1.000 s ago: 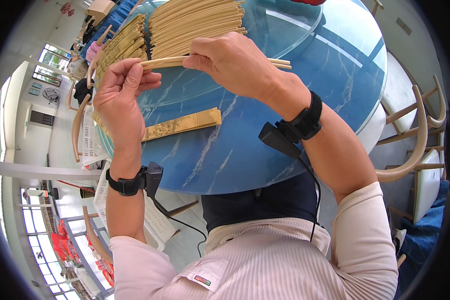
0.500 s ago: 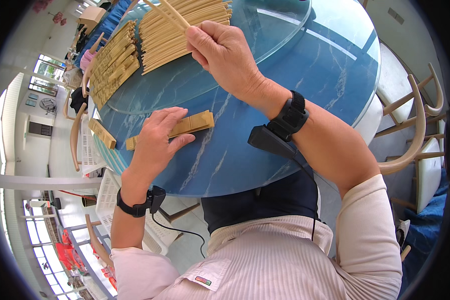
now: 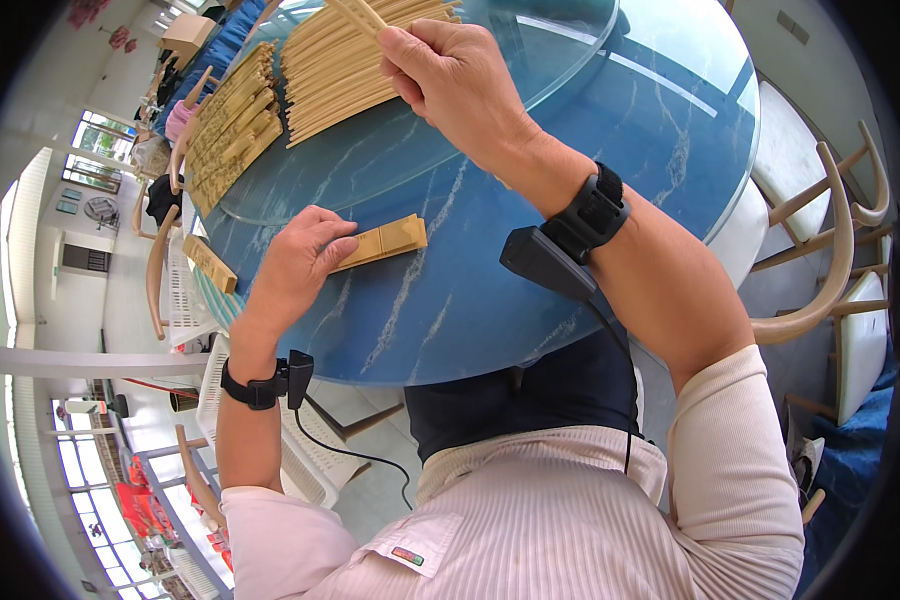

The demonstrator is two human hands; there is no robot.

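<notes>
Two chopsticks [image 3: 358,14] pointing forward-left, right fingers [image 3: 404,48] pinching them, left fingers [image 3: 328,229], hold unclear

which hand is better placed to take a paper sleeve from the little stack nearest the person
Probably the left hand: its fingers are right at the paper sleeves and no chopsticks show in it. The right hand is occupied, holding chopsticks farther away.
</notes>
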